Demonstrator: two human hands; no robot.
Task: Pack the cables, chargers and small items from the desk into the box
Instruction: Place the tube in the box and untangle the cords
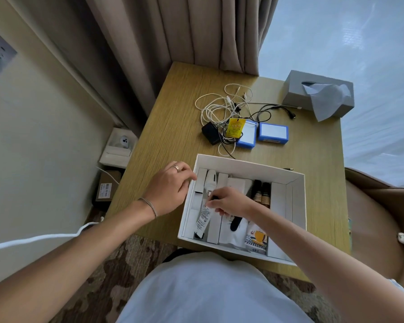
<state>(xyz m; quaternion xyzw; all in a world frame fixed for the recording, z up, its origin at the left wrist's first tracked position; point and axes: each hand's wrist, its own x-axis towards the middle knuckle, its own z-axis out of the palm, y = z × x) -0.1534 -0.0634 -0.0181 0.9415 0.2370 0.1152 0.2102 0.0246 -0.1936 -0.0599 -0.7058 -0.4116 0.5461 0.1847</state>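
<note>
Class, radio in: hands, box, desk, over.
Left hand on box rim; right hand inside, pinching a small dark item. Cables, charger unpacked on desk.

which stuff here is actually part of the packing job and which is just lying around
Part of the job:
- white box
- white cables
- black cable
- black charger
- two blue packs
- yellow sachet
- white tube, held by the right hand
- left hand, at the box edge

Just lying about:
- tissue box
- curtain
- cartons on the floor
</note>
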